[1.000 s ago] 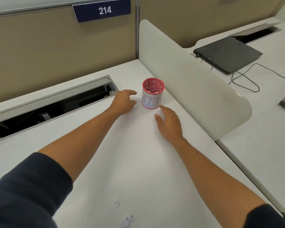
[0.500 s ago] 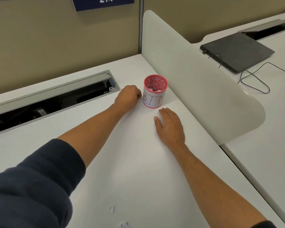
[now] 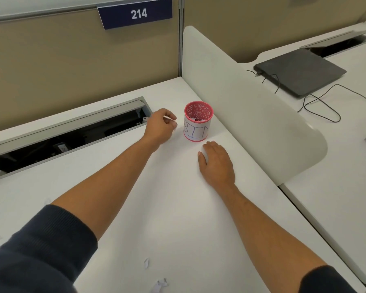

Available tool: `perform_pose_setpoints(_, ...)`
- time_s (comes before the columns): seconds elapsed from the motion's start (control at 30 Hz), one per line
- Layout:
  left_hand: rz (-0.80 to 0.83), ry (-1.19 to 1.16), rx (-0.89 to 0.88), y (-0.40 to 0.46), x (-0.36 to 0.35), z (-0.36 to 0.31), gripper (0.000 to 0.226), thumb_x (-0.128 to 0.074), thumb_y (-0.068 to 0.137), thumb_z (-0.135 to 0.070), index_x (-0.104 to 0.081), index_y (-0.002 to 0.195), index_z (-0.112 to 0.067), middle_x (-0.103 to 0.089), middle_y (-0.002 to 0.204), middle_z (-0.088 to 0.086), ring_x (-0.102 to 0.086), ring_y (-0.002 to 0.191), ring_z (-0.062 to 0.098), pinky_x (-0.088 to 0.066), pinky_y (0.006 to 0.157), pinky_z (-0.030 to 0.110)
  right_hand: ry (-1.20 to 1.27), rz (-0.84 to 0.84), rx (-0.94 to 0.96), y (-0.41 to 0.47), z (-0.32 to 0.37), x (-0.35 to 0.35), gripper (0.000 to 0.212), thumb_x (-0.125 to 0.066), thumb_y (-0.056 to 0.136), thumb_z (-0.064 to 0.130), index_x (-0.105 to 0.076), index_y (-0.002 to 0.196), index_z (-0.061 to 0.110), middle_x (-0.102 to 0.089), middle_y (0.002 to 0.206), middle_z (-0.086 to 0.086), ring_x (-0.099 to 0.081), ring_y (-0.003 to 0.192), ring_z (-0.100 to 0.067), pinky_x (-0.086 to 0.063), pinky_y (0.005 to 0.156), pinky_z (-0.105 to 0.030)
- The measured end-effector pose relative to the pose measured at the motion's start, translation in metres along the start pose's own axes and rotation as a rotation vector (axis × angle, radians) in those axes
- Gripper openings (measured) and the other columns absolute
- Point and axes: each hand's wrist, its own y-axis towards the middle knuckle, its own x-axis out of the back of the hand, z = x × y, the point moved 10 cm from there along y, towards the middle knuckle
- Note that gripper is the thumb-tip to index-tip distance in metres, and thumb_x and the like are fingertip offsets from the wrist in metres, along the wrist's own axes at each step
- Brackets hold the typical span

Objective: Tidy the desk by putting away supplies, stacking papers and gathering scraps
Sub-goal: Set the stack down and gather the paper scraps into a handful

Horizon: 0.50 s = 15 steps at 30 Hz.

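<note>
A pink cup (image 3: pixel 197 124) with a white label reading "BIN" stands on the white desk (image 3: pixel 167 208) beside the divider, with paper bits inside. My left hand (image 3: pixel 162 126) is just left of the cup, fingers curled, pinching a small white paper scrap (image 3: pixel 170 118). My right hand (image 3: pixel 217 163) lies flat on the desk in front of the cup, fingers straight, holding nothing. More small white scraps (image 3: pixel 160 284) lie near the desk's front edge, and one scrap (image 3: pixel 146 262) sits a little farther in.
An open cable tray (image 3: pixel 61 136) runs along the desk's back left. A white curved divider (image 3: pixel 251 115) borders the right side. Beyond it lie a closed black laptop (image 3: pixel 300 71) and black cables (image 3: pixel 317 108). A tan partition carries a sign "214" (image 3: pixel 138 13).
My left hand has closed its fingers on a scrap beside the cup and lifted slightly. My right hand has stayed flat in front of the cup.
</note>
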Motion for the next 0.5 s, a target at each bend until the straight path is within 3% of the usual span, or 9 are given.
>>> perform_pose_setpoints(0.17, -0.057, -0.204, -0.137, -0.004, 0.014, -0.054, 0.017, -0.063, 0.088, -0.002, -0.058, 0.086, -0.018, -0.068, 0.085, 0.008, -0.065, 0.077, 0.016, -0.056, 0.072, 0.029, -0.003, 0.008, 0.002, 0.001, 0.000, -0.002, 0.036, -0.060, 0.092, 0.021, -0.065, 0.120, -0.001, -0.063, 0.127, -0.019, -0.055, 0.124, -0.034, -0.039, 0.108, -0.042)
perform_pose_setpoints(0.3, -0.040, -0.024, -0.250, -0.006, 0.001, -0.091, 0.012, -0.066, 0.085, -0.003, -0.064, 0.087, -0.015, -0.071, 0.087, 0.006, -0.068, 0.085, 0.018, -0.057, 0.079, 0.031, -0.011, 0.015, 0.005, 0.001, -0.001, -0.003, 0.036, -0.059, 0.092, 0.021, -0.064, 0.120, -0.001, -0.063, 0.127, -0.019, -0.055, 0.124, -0.034, -0.038, 0.108, -0.042)
perform_pose_setpoints(0.4, 0.003, 0.097, -0.242, -0.007, -0.009, -0.095, 0.020, -0.057, 0.090, 0.000, -0.067, 0.100, -0.013, -0.071, 0.101, 0.004, -0.065, 0.100, 0.017, -0.054, 0.091, 0.034, -0.021, 0.026, 0.004, 0.001, -0.002, -0.004, 0.038, -0.055, 0.093, 0.024, -0.063, 0.122, -0.001, -0.062, 0.129, -0.018, -0.054, 0.126, -0.033, -0.037, 0.109, -0.040)
perform_pose_setpoints(0.5, 0.012, 0.173, -0.301, -0.022, 0.003, -0.096, 0.026, -0.051, 0.095, -0.003, -0.064, 0.115, -0.016, -0.068, 0.115, -0.002, -0.059, 0.114, 0.014, -0.046, 0.099, 0.029, -0.019, 0.045, 0.000, 0.001, -0.003, -0.005, 0.039, -0.054, 0.094, 0.025, -0.063, 0.123, 0.000, -0.061, 0.130, -0.018, -0.053, 0.127, -0.033, -0.036, 0.110, -0.040)
